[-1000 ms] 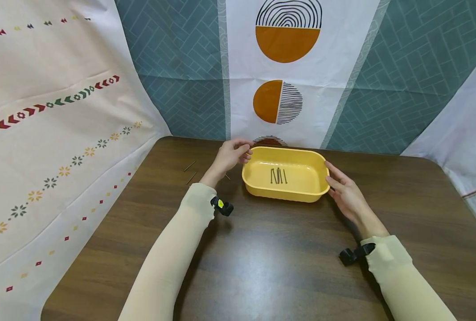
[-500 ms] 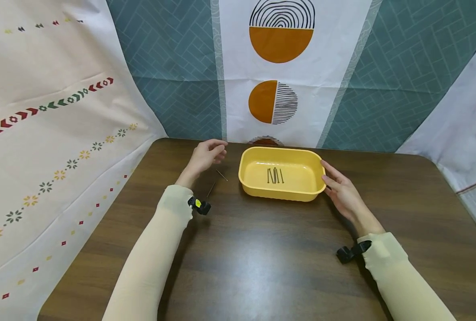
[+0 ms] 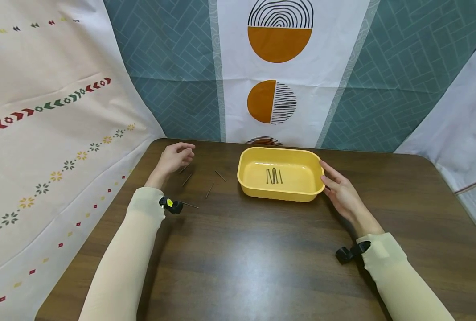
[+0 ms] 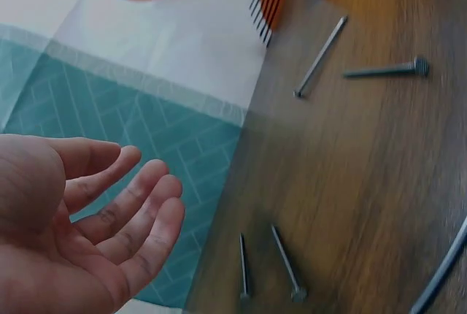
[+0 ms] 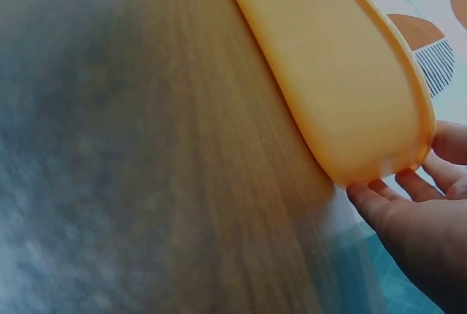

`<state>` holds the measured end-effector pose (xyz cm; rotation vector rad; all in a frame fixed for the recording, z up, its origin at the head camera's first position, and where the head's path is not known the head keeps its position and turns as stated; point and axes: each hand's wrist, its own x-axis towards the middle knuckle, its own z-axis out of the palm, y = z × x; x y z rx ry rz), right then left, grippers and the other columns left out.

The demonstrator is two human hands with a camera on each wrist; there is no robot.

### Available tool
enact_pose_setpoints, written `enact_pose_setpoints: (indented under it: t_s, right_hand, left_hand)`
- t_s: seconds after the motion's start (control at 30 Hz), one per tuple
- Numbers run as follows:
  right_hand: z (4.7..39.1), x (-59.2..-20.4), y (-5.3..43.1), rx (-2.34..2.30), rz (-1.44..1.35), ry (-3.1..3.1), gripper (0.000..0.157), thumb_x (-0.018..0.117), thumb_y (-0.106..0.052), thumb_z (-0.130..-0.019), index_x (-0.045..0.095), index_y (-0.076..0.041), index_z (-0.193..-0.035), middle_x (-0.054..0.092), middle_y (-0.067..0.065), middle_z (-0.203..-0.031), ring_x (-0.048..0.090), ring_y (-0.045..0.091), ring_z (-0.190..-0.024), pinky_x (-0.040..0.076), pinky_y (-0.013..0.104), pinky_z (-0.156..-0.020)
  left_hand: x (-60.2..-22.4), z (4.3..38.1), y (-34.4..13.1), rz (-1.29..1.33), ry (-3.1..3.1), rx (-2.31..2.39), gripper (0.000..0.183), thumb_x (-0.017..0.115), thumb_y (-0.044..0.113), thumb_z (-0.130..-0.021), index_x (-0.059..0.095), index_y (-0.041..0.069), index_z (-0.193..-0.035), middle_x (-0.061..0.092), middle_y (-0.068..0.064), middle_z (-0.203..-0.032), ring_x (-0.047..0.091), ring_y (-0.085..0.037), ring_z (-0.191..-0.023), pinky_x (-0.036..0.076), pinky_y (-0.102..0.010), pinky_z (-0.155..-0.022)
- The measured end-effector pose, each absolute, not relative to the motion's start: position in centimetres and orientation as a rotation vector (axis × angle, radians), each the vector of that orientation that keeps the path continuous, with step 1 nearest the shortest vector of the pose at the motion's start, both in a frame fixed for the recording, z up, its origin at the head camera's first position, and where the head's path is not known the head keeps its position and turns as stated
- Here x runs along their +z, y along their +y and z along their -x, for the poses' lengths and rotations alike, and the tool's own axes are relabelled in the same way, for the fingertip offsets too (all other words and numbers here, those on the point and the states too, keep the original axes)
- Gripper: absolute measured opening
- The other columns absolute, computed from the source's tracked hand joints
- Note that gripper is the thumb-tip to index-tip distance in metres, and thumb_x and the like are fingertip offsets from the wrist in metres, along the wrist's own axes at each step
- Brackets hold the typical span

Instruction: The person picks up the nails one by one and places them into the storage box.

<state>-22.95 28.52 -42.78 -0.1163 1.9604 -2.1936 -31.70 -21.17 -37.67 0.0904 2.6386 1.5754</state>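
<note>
My left hand (image 3: 175, 158) hovers over the far left of the table, holding nothing, its fingers loosely bent, as the left wrist view shows. Close to it lie dark metal nails, one nail (image 3: 186, 179) just in front of the fingers and another nail (image 4: 289, 264) beside it in the left wrist view. A yellow plastic tray (image 3: 278, 195) stands near the back edge, with several nails (image 3: 274, 175) roughly side by side on its floor. At the tray's right end, my right hand (image 3: 344, 196) grips the rim and outer wall between thumb and fingers.
More loose nails lie between the left hand and the tray: one nail (image 3: 220, 175) near the tray, one nail (image 3: 210, 190), and one nail (image 3: 190, 205) by the left wrist camera. Patterned cloths (image 3: 174, 67) hang behind the brown wooden table (image 3: 254, 258) and along its sides.
My left hand has moved left, away from the tray's left end, and uncovered nails on the table. The right hand has stayed on the tray.
</note>
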Motion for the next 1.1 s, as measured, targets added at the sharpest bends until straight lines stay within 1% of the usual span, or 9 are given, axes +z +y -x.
enact_pose_setpoints:
  t_s: [0.17, 0.3, 0.47, 0.7, 0.93, 1.1]
  right_hand:
    - [22.9, -42.9, 28.6, -2.196, 0.118, 1.963, 0.061, 0.046, -0.019, -0.113, 0.019, -0.016, -0.168, 0.004, 0.006, -0.175, 0.018, 0.025, -0.157, 0.015, 0.051, -0.126]
    - [23.0, -43.0, 28.6, -2.197, 0.12, 1.958, 0.062, 0.047, -0.02, -0.112, 0.019, -0.016, -0.168, 0.004, 0.007, -0.175, 0.021, 0.024, -0.155, 0.016, 0.05, -0.126]
    - [23.0, -43.0, 28.6, -2.203, 0.116, 1.955, 0.062, 0.046, -0.019, -0.112, 0.019, -0.016, -0.168, 0.006, 0.009, -0.174, 0.025, 0.022, -0.152, 0.022, 0.045, -0.125]
    - [23.1, -43.1, 28.6, -2.203, 0.116, 1.972, 0.063, 0.049, -0.019, -0.112, 0.02, -0.015, -0.168, 0.007, 0.008, -0.174, 0.025, 0.021, -0.151, 0.03, 0.037, -0.122]
    - [23.1, -43.1, 28.7, -2.192, 0.112, 1.977, 0.063, 0.048, -0.022, -0.112, 0.02, -0.016, -0.168, 0.007, 0.008, -0.175, 0.025, 0.021, -0.152, 0.027, 0.04, -0.124]
    - [23.1, -43.1, 28.6, -2.203, 0.119, 1.963, 0.063, 0.048, -0.022, -0.112, 0.02, -0.016, -0.168, 0.007, 0.008, -0.174, 0.028, 0.019, -0.151, 0.029, 0.036, -0.122]
  left_hand:
    - [-38.1, 32.0, -22.2, -0.044, 2.642, 1.528, 0.041, 0.048, 0.02, -0.112, 0.056, -0.002, -0.145, 0.061, -0.028, -0.134, 0.059, -0.038, -0.125, 0.048, -0.048, -0.107]
    - [-38.6, 32.4, -22.9, -0.033, 2.678, 1.482, 0.04, 0.047, 0.018, -0.112, 0.056, -0.003, -0.145, 0.061, -0.029, -0.137, 0.055, -0.041, -0.132, 0.043, -0.052, -0.111]
    - [-39.0, 32.8, -23.6, -0.019, 2.7, 1.436, 0.04, 0.047, 0.018, -0.112, 0.057, -0.003, -0.144, 0.061, -0.028, -0.138, 0.056, -0.041, -0.133, 0.043, -0.051, -0.111]
    - [-39.2, 32.9, -24.0, 0.005, 2.688, 1.409, 0.041, 0.046, 0.019, -0.112, 0.056, -0.002, -0.146, 0.06, -0.027, -0.139, 0.056, -0.039, -0.13, 0.046, -0.046, -0.105]
    - [-39.3, 32.9, -24.2, 0.024, 2.649, 1.395, 0.043, 0.045, 0.02, -0.112, 0.053, -0.001, -0.148, 0.057, -0.025, -0.144, 0.054, -0.037, -0.13, 0.045, -0.049, -0.107]
    - [-39.4, 32.9, -24.3, 0.019, 2.665, 1.349, 0.044, 0.045, 0.021, -0.112, 0.053, -0.001, -0.149, 0.057, -0.025, -0.143, 0.054, -0.037, -0.129, 0.046, -0.047, -0.104]
